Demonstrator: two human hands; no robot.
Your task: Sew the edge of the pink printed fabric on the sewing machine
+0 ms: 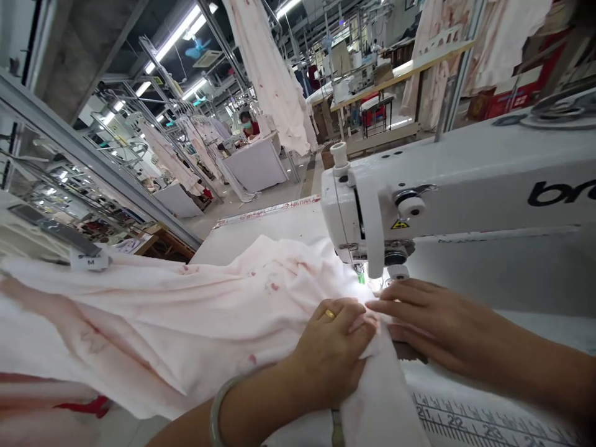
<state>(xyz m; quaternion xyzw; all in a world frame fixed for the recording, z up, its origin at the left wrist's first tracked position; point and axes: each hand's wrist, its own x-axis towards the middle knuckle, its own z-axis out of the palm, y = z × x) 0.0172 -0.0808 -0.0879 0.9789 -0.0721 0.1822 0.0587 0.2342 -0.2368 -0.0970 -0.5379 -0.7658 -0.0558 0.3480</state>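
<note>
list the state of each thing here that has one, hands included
left hand: closed on the fabric, pinching a fold
right hand: flat, fingers stretched, pressing the fabric
fabric: bunched and creased, fed under the needle area
sewing machine: work light on at the needle
ceiling lights: on

Bright ceiling tubes (pixel 173 38), edges warped, perhaps blurred
</note>
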